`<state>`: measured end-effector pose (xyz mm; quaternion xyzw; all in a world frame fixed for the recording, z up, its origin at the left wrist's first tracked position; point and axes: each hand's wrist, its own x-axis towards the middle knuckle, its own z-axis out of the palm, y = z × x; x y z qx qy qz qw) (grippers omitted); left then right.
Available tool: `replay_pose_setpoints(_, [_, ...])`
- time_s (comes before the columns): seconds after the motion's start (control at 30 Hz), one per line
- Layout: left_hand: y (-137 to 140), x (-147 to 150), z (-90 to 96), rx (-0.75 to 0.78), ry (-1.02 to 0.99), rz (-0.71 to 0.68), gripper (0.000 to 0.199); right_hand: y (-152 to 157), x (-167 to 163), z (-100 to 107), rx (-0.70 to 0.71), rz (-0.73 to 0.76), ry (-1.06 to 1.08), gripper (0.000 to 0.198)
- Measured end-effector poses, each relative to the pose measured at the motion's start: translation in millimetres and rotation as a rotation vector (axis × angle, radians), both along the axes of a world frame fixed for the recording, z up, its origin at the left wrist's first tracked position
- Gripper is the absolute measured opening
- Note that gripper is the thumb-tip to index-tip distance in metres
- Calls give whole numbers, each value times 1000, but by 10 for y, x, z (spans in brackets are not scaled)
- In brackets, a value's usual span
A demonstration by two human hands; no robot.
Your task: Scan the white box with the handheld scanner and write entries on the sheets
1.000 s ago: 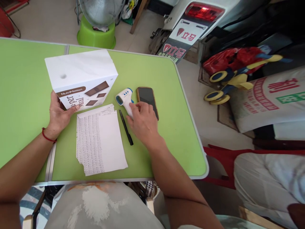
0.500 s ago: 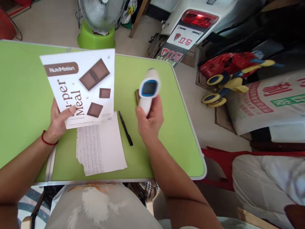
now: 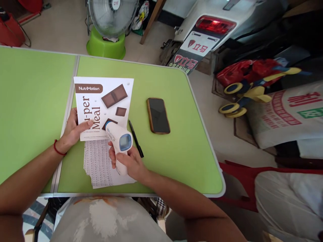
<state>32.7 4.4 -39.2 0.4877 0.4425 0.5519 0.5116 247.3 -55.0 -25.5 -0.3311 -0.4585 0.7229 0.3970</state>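
Left of the frame's centre, the left hand (image 3: pixel 73 129) pinches the white printed box (image 3: pixel 104 107) at its lower-left edge, thumb on the front. Papers (image 3: pixel 99 164) with small writing lie below it. Next, the right hand (image 3: pixel 132 164) is wrapped around a white thermometer (image 3: pixel 116 137), its nose overlapping the box's lower-right corner; contact cannot be told. Rightward, a black pen (image 3: pixel 136 139), then a phone (image 3: pixel 159 116) at frame centre, lie on the green table (image 3: pixel 186 161).
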Motion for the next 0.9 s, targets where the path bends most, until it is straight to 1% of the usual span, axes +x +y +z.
replay_pose_setpoints(0.1, [-8,6,-6,-23,6,-2,55,-24,-56,-9,-71,2,29,30])
replay_pose_setpoints(0.23, [-6,9,-2,-20,16,15,58,-21,-70,-12,-145,68,80,31])
replay_pose_setpoints(0.3, [-5,10,6,-21,21,16,59,-12,-70,-21,-164,76,99,33])
replay_pose_setpoints(0.47, [-14,14,53,-51,61,-13,55,8,-74,-22,-154,71,95,34])
replay_pose_setpoints(0.6, [-17,20,81,-43,65,-19,53,16,-75,4,-135,69,71,34])
replay_pose_setpoints(0.73, [-10,16,66,-36,70,-25,53,18,-70,19,-157,81,60,36])
replay_pose_setpoints(0.9, [-6,16,50,-17,64,-18,55,12,-69,23,-123,68,80,32])
